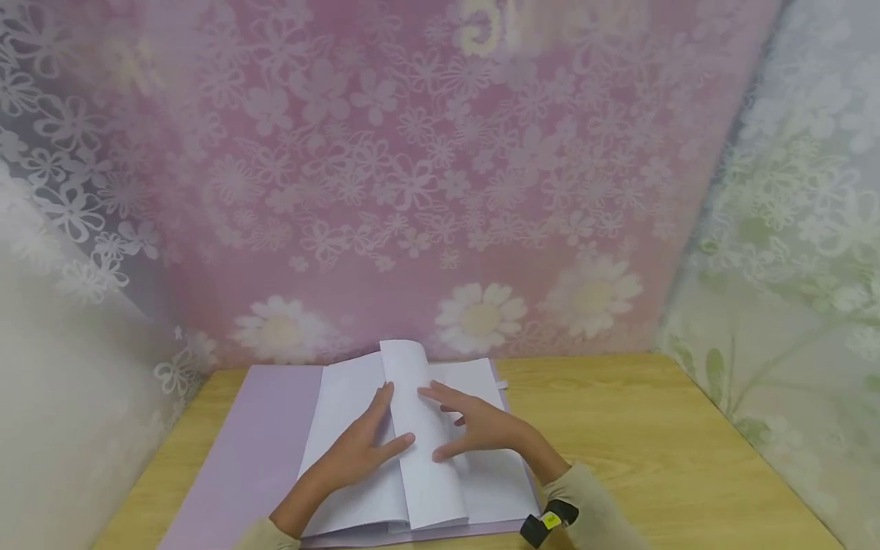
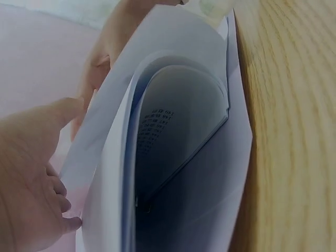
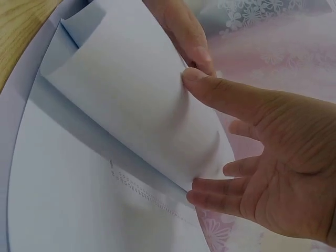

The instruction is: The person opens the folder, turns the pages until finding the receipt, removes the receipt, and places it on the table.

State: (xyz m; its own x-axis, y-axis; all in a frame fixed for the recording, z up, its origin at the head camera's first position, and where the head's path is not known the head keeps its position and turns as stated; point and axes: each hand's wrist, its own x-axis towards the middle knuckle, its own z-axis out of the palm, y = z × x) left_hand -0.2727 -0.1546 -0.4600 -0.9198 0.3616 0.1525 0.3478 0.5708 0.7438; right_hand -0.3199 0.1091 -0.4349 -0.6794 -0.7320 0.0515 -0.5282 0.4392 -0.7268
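Note:
An open booklet of white pages (image 1: 481, 473) with a lilac cover (image 1: 261, 435) lies on the table. Along its middle, one white sheet (image 1: 419, 443) stands curled over into a long loop, with faint print inside (image 2: 155, 131). My left hand (image 1: 354, 451) is at the loop's left side, thumb and fingers spread and fairly straight. From the right, my right hand (image 1: 484, 424) reaches to the same sheet. In the right wrist view its thumb (image 3: 226, 94) and extended fingertips (image 3: 210, 197) touch the curled paper. Neither palm presses against the page.
The booklet rests on a yellow wood-grain table (image 1: 619, 443). Behind it hangs a pink flowered curtain (image 1: 440, 191), with pale flowered cloth (image 1: 811, 305) on the right. A small tab (image 1: 502, 385) sticks out at the booklet's right edge. A black strap (image 1: 550, 522) circles the right wrist.

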